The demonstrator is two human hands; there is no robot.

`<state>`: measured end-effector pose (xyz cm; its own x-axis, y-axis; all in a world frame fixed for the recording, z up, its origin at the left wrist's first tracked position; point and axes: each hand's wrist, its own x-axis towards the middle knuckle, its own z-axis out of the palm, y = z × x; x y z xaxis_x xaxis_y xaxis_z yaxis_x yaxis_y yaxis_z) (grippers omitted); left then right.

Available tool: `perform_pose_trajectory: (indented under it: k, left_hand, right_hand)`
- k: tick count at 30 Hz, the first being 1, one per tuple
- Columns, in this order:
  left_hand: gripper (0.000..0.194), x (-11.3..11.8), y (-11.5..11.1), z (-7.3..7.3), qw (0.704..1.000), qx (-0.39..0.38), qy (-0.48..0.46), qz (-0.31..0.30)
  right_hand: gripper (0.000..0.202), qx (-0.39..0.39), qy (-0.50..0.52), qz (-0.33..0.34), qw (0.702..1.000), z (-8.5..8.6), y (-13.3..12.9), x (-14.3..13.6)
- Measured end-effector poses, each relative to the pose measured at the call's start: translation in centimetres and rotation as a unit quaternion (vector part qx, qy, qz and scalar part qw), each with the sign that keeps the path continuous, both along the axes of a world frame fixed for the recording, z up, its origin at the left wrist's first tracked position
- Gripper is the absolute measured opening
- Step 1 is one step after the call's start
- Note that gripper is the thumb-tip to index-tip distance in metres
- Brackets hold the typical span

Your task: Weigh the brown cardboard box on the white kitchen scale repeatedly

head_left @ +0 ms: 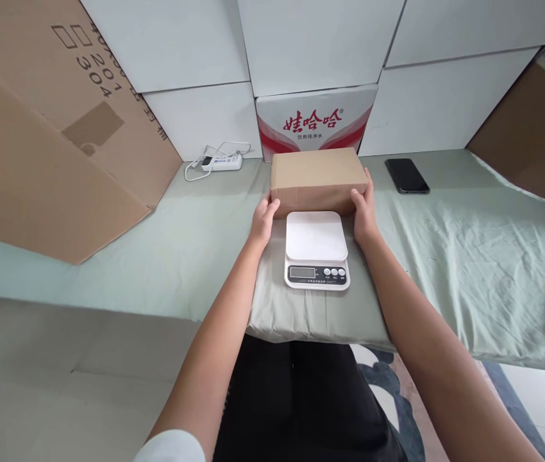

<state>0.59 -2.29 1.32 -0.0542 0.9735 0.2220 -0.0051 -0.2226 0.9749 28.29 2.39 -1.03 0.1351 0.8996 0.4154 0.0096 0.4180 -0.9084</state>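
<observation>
Between my two hands is a brown cardboard box (318, 170), closed on top, behind a white kitchen scale (317, 237). My left hand (265, 215) grips the box's left end, thumb on the front face. At the right end, my right hand (363, 205) holds it the same way, with its thumb on the front corner. The scale's platform carries nothing, and its display and round buttons face me. Whether the box rests on the cloth or is slightly raised cannot be made out.
A white and red carton (315, 122) stands right behind the box. On the right lies a black phone (407, 176); back left, a white power strip (222, 162) with its cable. Large cardboard sheets (61, 147) flank the left side. Green cloth (195, 256) covers the table.
</observation>
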Motion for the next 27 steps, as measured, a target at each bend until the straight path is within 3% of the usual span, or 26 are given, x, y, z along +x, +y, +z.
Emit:
perform_pose_trajectory:
  k: [6,11,15,18,23,27]
  left_hand:
    - [0.071,0.4,-0.7,1.7,0.999,0.052,0.017,0.002]
    - [0.083,0.1,-5.1,3.4,0.992,0.124,0.039,-0.003]
    - [0.083,-0.2,-10.0,2.2,0.991,0.117,0.065,-0.013]
    - [0.081,-0.3,-11.9,1.2,0.991,0.115,0.065,-0.015]
    - [0.082,-0.1,-12.4,1.1,0.993,0.096,0.059,-0.02]
    - [0.081,-0.1,-12.3,0.9,0.994,0.095,0.05,0.001]
  right_hand:
    - [0.114,0.036,-0.013,-0.01,0.999,2.7,-1.5,-1.1]
    - [0.097,0.096,-0.058,-0.008,0.994,5.8,-6.6,-0.1]
    - [0.091,0.074,-0.049,-0.013,0.996,5.1,-11.9,0.7]
    - [0.092,0.05,-0.037,-0.021,0.998,4.0,-14.3,0.5]
    - [0.094,0.006,-0.02,-0.028,0.999,4.2,-15.3,0.0]
    - [0.084,0.025,-0.047,-0.042,0.998,4.1,-15.1,0.5]
